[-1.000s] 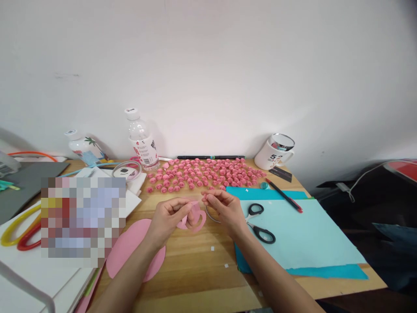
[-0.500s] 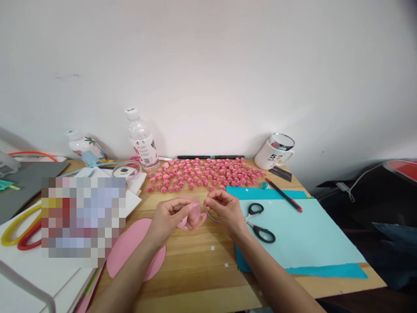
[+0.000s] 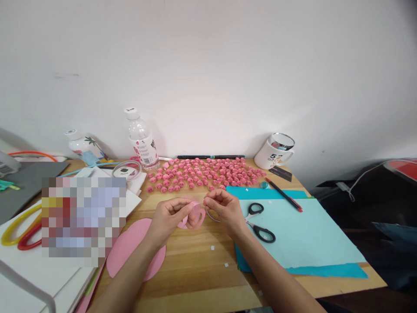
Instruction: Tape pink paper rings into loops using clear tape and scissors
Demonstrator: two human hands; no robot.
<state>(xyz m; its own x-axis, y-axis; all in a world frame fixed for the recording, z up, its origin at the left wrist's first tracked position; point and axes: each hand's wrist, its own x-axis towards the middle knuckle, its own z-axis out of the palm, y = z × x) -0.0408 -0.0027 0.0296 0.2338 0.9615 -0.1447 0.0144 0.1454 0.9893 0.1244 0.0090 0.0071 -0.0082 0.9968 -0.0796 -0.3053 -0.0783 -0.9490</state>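
Note:
In the middle of the wooden table (image 3: pixel 182 269), my left hand (image 3: pixel 169 216) pinches a curling pink paper strip (image 3: pixel 200 220), which loops below the fingertips. My right hand (image 3: pixel 224 209) is closed too, thumb against forefinger, at the strip's other side. Its fingers hide most of what they grip there. A pink paper disc (image 3: pixel 130 243) lies partly under my left forearm. Behind both hands, many small rolled pink paper roses (image 3: pixel 202 174) are spread over the table. Black-handled scissors (image 3: pixel 264 234) lie just right of my right hand, their blades partly hidden by it.
Light blue sheets (image 3: pixel 302 234) lie on the right with a pen (image 3: pixel 283 194) on them. A mug (image 3: pixel 273 152) and a plastic bottle (image 3: pixel 142 139) stand by the wall. Papers and yellow-handled scissors (image 3: pixel 14 226) cover the left. A tape roll (image 3: pixel 127 171) sits behind.
The loop of the pink strip has drawn in slightly and turned beneath my fingers. Both hands stay almost in the same place.

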